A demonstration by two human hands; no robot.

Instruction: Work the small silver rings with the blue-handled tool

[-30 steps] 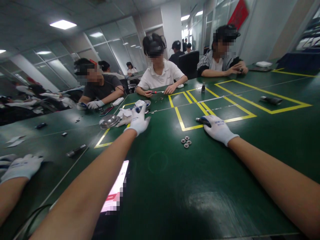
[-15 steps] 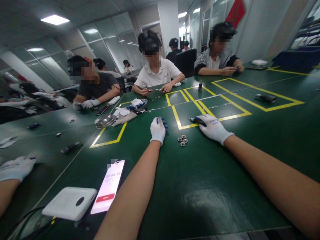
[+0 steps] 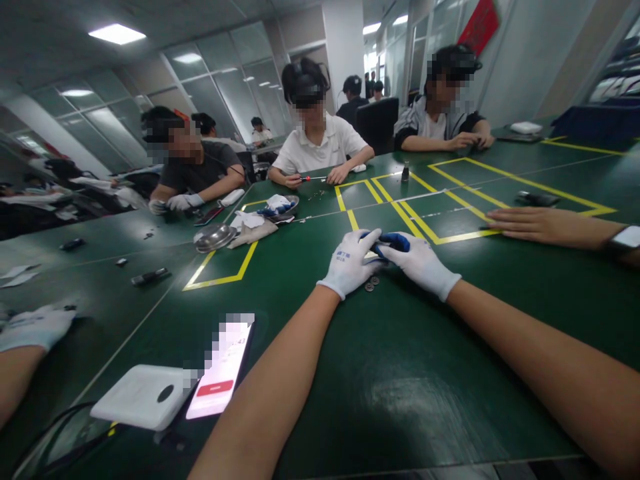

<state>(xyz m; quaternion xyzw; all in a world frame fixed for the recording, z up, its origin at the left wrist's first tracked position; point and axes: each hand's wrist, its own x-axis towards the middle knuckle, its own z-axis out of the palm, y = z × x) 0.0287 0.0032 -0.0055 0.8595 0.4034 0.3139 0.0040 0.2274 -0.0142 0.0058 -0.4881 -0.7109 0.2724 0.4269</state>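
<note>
In white gloves with blue palms, my hands meet above the green table. My right hand (image 3: 423, 261) is closed round a dark handheld object (image 3: 384, 244), mostly hidden by the fingers, so its kind does not show. The fingers of my left hand (image 3: 347, 261) are closed on the object's left end. Just below the hands lie small round metal discs (image 3: 371, 285), partly covered by the gloves.
A lit phone (image 3: 220, 373) and a white power bank (image 3: 143, 397) lie left of my left forearm. Beyond are a metal bowl (image 3: 216, 237) and yellow tape outlines (image 3: 465, 236). Another person's bare hand (image 3: 530, 223) rests at right; a co-worker's gloved hand (image 3: 40, 327) is at left.
My left hand has moved right to meet my right hand at the dark object. The right hand has drawn slightly left and turned. Another person's bare hand has come in from the right.
</note>
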